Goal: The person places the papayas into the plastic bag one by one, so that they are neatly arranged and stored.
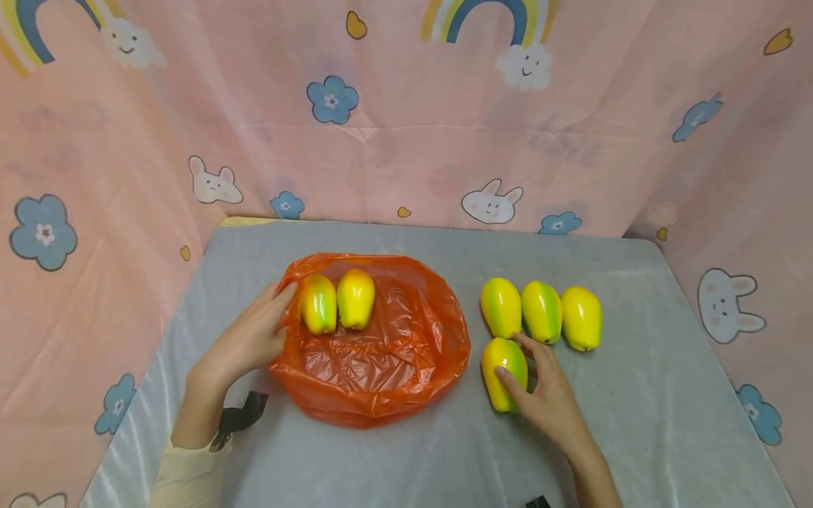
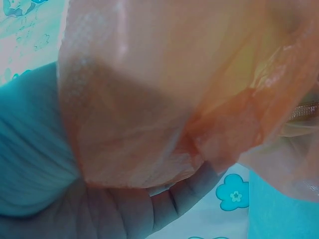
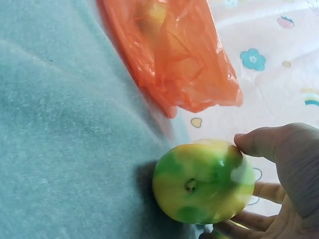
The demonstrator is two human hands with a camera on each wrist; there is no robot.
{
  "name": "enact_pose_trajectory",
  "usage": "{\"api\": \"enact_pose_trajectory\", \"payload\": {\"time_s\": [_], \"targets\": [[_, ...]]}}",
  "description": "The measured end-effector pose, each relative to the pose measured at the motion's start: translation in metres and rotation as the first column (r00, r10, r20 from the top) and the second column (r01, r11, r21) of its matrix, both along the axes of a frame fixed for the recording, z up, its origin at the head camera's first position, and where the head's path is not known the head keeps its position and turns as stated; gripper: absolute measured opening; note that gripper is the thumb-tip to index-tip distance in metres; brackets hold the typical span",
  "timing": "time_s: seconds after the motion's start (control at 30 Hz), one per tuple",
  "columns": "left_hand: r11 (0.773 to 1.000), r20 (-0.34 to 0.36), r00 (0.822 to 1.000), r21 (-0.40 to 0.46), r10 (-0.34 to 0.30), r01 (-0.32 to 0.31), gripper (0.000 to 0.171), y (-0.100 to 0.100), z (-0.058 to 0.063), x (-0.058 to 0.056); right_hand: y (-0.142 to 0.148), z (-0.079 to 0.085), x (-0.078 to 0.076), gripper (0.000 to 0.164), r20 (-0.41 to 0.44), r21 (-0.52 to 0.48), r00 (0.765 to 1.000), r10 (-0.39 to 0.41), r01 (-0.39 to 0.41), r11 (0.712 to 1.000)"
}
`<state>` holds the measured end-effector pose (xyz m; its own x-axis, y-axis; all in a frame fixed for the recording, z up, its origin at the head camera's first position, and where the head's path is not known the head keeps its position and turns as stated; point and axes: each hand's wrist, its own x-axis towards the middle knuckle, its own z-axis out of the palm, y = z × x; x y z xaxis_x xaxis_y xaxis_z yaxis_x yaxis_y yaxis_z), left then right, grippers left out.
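Your right grip point(image 1: 549, 402) is closed round a yellow-green fruit point(image 1: 500, 377), thumb and fingers on opposite sides. Just beyond it, three more fruits point(image 1: 542, 312) lie in a row on the grey desk point(image 1: 406, 466). Left of it, your left grip point(image 1: 254, 331) holds the side of an orange bag point(image 1: 368, 406) with two fruits point(image 1: 356, 300) inside.

from my right hand point(image 1: 549, 398), a narrow tabletop point(image 1: 466, 406) gap leads to the open bag point(image 1: 381, 406); three fruits point(image 1: 542, 314) block the far side.
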<state>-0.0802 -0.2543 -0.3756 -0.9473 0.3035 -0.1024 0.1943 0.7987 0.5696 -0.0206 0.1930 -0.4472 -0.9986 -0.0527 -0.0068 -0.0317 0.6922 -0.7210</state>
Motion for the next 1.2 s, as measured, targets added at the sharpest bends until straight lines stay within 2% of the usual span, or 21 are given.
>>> {"api": "enact_pose_trajectory", "payload": {"time_s": [0.2,0.5,0.73,0.97,1.2], "targets": [[1.000,0.002,1.000,-0.002,0.000,0.000,0.077,-0.0002,0.0016,0.0007,-0.0011,-0.0005,0.0015,0.074,0.078,-0.005,0.997,-0.020,0.020,1.000],[1.000,0.007,1.000,-0.010,0.003,-0.003,0.077,-0.0002,0.0029,0.0007,-0.0024,-0.0011,0.0039,0.082,0.133,-0.013,0.991,-0.034,0.036,0.999],[1.000,-0.013,1.000,-0.017,-0.008,0.008,0.075,-0.0005,0.0031,0.0008,-0.0006,-0.0016,0.0047,0.082,0.132,0.012,0.991,-0.023,0.022,1.000],[0.999,-0.038,0.999,-0.020,-0.025,0.025,0.075,-0.0005,0.0021,0.0006,0.0023,-0.0017,0.0058,0.081,0.138,-0.012,0.990,-0.021,0.023,1.000],[1.000,-0.036,0.999,-0.010,-0.015,0.015,0.074,-0.0006,0.0029,0.0010,0.0012,0.0018,0.0051,0.079,0.151,-0.036,0.988,-0.031,0.037,0.999]]}}
